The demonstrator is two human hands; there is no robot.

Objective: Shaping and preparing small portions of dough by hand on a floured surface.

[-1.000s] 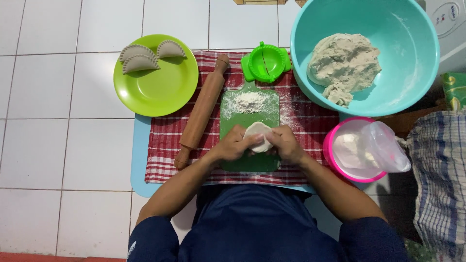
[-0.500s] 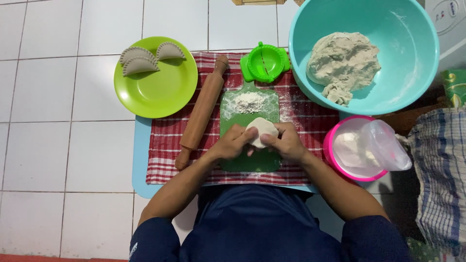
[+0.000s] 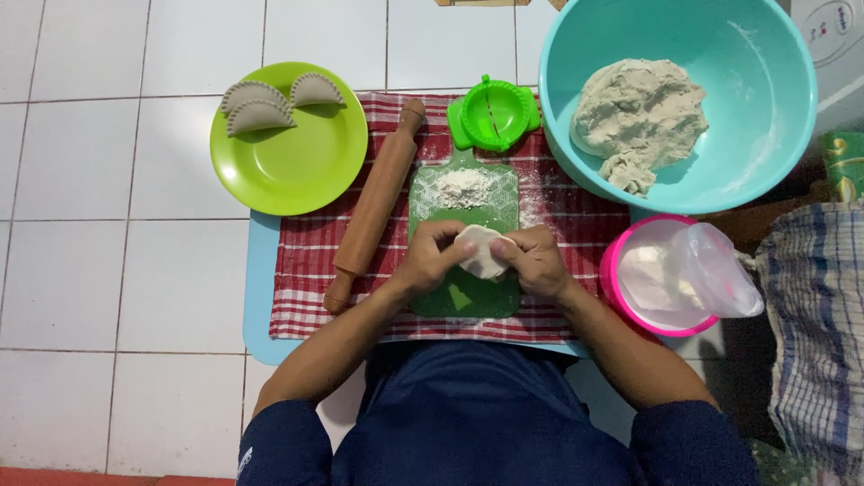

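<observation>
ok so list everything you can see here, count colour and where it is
dough piece: 1, white, held between both hands over the cutting board
cutting board: 1, green, centre of the cloth
flour pile: 1, white, top of the cutting board
checked cloth: 1, red and white, on the blue mat
blue mat: 1, under the cloth
rolling pin: 1, brown, left of the board
dumpling press: 1, green, above the board
plate: 1, green, upper left
shaped dumplings: 3, pale, on the plate
bowl: 1, turquoise, upper right
dough mass: 1, off-white, in the bowl
pink tub: 1, right, plastic bag inside
left hand: 1
right hand: 1
</observation>
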